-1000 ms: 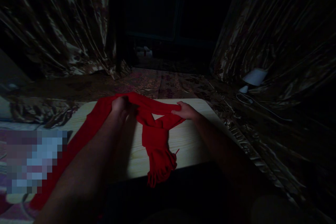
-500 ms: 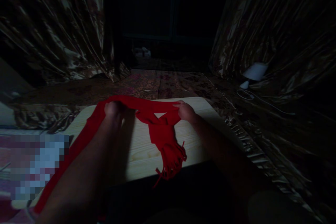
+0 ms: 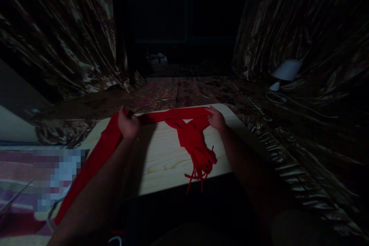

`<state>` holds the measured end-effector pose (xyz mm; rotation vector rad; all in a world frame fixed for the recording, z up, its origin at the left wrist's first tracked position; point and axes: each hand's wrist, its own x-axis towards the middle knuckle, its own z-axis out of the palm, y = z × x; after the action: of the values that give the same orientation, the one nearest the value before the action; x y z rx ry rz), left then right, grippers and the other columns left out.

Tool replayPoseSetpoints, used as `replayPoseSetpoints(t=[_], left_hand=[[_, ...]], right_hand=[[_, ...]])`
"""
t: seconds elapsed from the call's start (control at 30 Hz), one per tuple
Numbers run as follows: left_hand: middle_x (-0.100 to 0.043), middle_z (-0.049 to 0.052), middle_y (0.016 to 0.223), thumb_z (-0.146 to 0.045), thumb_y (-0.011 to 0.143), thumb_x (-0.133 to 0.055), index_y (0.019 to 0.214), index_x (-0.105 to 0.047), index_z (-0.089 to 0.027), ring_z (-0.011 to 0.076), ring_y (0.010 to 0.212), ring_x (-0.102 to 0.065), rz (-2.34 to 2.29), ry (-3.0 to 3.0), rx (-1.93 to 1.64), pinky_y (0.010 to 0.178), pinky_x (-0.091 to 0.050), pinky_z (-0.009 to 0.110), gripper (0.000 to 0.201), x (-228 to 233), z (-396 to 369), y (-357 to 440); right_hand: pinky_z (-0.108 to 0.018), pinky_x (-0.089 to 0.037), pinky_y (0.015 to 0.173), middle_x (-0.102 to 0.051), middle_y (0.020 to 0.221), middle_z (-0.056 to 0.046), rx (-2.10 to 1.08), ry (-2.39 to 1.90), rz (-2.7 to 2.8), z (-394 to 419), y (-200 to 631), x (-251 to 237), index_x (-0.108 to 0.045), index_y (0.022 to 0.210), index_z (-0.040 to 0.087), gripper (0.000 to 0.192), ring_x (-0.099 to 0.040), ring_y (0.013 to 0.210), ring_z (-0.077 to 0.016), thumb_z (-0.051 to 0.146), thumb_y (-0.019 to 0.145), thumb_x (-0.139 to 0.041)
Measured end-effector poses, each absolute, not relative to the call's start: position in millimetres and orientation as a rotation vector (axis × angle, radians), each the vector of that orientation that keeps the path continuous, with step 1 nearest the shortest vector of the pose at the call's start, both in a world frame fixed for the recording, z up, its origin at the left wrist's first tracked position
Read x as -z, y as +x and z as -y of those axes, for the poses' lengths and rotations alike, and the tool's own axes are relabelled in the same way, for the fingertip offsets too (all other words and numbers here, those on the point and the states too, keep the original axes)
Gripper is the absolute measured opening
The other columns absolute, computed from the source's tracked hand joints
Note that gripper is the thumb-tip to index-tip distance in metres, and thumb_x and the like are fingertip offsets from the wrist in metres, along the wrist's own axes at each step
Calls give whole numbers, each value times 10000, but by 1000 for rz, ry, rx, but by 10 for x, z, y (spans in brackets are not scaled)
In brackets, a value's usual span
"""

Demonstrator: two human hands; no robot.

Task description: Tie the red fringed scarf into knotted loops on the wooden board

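Note:
A red scarf (image 3: 191,133) with a fringed end stretches across a light wooden table (image 3: 161,165). My left hand (image 3: 128,123) is closed around the scarf near the table's far left, and the long part of the cloth runs from there down along my left forearm. At the far right of the table, my right hand (image 3: 216,118) pinches the scarf's upper band. Between my hands the band runs nearly straight. Below it hangs a crossed, folded part, whose fringe lies toward the near table edge.
A small white lamp (image 3: 288,70) with a cord stands at the right on patterned fabric (image 3: 161,90). Draped curtains (image 3: 83,38) hang on both sides. At the left lies striped cloth (image 3: 17,177) with a pixelated patch over it. The room is dark.
My left hand has turned, its thumb now pointing up. My right hand and the scarf's fringed part appear farther right, and the view has shifted slightly.

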<state>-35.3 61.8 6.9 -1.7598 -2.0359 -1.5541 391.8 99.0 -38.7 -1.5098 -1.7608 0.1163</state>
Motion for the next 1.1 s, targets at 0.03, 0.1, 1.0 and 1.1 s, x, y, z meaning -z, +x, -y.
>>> replayPoseSetpoints(t=[0.03, 0.1, 1.0, 1.1], left_hand=[[-470, 154, 1510, -245, 820, -525, 1516, -383, -126, 301, 1419, -413, 2007, -1875, 1392, 1209, -303, 457, 721, -90, -590, -278], [-422, 135, 1561, -313, 842, -538, 1523, -406, -138, 302, 1467, -341, 1931, -2148, 1027, 1211, -289, 455, 715, -105, -568, -118], [-414, 157, 1566, -552, 968, -372, 1492, -467, -188, 346, 1459, -333, 2053, -2282, 399, 1149, -291, 539, 645, 216, 263, 150], [-430, 161, 1553, -552, 964, -387, 1470, -489, -183, 342, 1447, -352, 2051, -2278, 424, 1141, -302, 532, 634, 219, 253, 159]], right_hand=[[-346, -415, 1148, -574, 1451, -75, -129, -1516, 1740, -989, 3911, 391, -673, 1317, 194, 542, -564, 1315, -231, 92, 803, -537], [-346, -406, 1155, -577, 1448, -73, -145, -1532, 1710, -982, 3896, 396, -679, 1309, 200, 528, -560, 1319, -234, 116, 802, -560], [-404, -524, 927, -720, 1013, -129, -195, -1682, 1092, -600, 3833, 378, -682, 1041, 161, 365, -664, 978, -268, 250, 696, -603], [-329, -543, 777, -722, 843, -59, -232, -1643, 1103, -373, 3775, 349, -663, 881, 212, 202, -667, 794, -218, 259, 695, -599]])
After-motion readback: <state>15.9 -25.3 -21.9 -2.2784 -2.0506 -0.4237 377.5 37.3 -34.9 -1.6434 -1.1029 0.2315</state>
